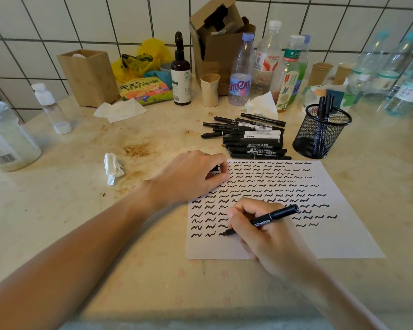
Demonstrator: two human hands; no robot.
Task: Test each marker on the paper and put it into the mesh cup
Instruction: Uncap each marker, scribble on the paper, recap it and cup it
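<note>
Right hand (270, 236) grips marker (272, 216) labelled "MARKER", tip on paper (343, 234); left hand (188, 177) pinches small black object, identity unclear.

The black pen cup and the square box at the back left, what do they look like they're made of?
The mesh cup looks like black-coated metal wire mesh: you can see the markers inside through its fine grid, under a solid rim. The square box looks like pale unfinished wood, perhaps bamboo, with matte tan panels and faint grain.
</note>
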